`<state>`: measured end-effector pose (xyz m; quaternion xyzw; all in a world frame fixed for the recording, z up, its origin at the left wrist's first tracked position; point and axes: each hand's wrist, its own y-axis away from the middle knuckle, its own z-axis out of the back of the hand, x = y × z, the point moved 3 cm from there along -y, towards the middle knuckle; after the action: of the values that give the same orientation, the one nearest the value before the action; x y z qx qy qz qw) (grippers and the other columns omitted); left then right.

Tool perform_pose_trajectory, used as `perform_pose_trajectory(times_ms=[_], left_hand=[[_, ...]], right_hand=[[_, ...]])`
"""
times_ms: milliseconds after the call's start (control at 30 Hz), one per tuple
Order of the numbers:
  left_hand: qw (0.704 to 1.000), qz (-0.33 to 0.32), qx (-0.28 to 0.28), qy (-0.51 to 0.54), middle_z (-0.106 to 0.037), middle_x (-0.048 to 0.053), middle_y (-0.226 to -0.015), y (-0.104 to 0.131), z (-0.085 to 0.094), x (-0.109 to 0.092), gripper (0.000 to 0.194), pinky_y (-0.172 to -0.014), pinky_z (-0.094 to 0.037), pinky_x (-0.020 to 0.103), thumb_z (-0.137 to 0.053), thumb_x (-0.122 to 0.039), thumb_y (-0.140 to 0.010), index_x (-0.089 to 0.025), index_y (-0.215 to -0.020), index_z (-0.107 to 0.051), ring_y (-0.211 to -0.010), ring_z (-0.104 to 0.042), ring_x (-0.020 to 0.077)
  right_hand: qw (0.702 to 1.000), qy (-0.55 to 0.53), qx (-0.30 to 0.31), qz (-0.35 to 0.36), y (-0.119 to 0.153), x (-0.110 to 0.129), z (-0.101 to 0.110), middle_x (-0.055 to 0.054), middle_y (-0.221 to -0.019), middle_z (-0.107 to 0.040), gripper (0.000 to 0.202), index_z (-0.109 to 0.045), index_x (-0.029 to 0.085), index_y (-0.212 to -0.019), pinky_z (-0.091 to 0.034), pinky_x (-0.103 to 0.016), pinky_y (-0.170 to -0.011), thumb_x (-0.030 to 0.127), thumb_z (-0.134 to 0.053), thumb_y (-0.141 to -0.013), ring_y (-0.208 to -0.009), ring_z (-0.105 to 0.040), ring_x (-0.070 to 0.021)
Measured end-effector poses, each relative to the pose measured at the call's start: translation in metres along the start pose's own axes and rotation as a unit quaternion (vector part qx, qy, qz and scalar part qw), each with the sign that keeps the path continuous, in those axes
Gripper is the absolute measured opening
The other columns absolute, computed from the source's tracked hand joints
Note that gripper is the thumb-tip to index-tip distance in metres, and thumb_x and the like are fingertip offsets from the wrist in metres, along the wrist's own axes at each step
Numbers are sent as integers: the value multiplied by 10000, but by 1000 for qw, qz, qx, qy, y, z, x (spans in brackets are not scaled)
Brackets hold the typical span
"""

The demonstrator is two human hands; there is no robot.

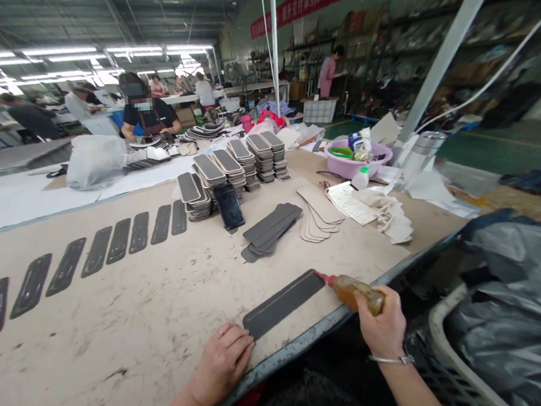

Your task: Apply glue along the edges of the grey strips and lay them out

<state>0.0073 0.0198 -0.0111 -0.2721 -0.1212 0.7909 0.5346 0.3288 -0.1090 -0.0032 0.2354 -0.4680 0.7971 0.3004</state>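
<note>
A dark grey strip [283, 305] lies at the near edge of the table, with a thin line of glue along its far side. My left hand [225, 355] presses its left end, fingers together on the strip's corner. In my right hand [382, 323] is a glue bottle [355, 290] with amber contents, its red nozzle touching the strip's right end. Beyond lie a fan of dark strips [273, 228] and some pale-edged pieces [317, 221]. A row of glossy, coated dark pieces [96, 252] runs across the left of the table.
Stacks of pieces [233, 162] and a phone [229, 206] stand at the back. A purple basin [343, 165], notebook [351, 203] and cloth scraps [393, 217] lie back right. A crate [448, 313] with grey plastic is beside the table. A person [150, 115] sits opposite.
</note>
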Motion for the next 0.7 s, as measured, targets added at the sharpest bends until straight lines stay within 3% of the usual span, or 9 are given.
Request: perform_pose_trajectory(times_ms=[133, 300, 400, 533, 700], left_hand=[[1000, 9, 15, -1, -660, 65, -894, 0, 0, 0, 169, -849, -506, 354, -519, -127, -874, -172, -965, -655, -851, -593, 166], [1000, 12, 22, 1, -657, 61, -865, -4, 2, -4, 165, -789, -507, 343, -504, -131, -882, -159, -937, -657, -822, -575, 165], [1000, 7, 16, -5, -654, 58, -856, -6, 5, -6, 162, -766, -503, 327, -501, -122, -880, -158, -891, -659, -802, -569, 156], [1000, 3, 14, -8, -654, 57, -853, -7, 6, -6, 175, -749, -503, 316, -492, -128, -886, -164, -860, -661, -795, -570, 155], [1000, 7, 9, 1, -653, 56, -839, -5, 4, -4, 165, -740, -504, 318, -496, -131, -891, -151, -865, -658, -781, -562, 158]], right_hand=[[999, -27, 5, -39, 14, 20, 11, -57, -901, -545, 418, -531, 183, -982, -430, -304, -634, 542, -644, -800, -719, -538, -205], [981, -120, 142, 58, 50, 65, 1, -41, -888, -536, 290, -517, 198, -994, -454, -282, -637, 441, -606, -862, -736, -545, -189], [964, -161, 188, 92, 67, 83, -11, -36, -890, -532, 211, -499, 200, -1010, -470, -282, -675, 355, -580, -892, -763, -549, -182], [958, -174, 202, 105, 74, 92, -23, -39, -901, -528, 189, -488, 200, -1024, -481, -295, -709, 305, -577, -895, -790, -546, -184], [956, -172, 210, 108, 74, 92, -21, -39, -890, -527, 183, -487, 200, -1021, -488, -297, -699, 300, -577, -897, -782, -546, -183]])
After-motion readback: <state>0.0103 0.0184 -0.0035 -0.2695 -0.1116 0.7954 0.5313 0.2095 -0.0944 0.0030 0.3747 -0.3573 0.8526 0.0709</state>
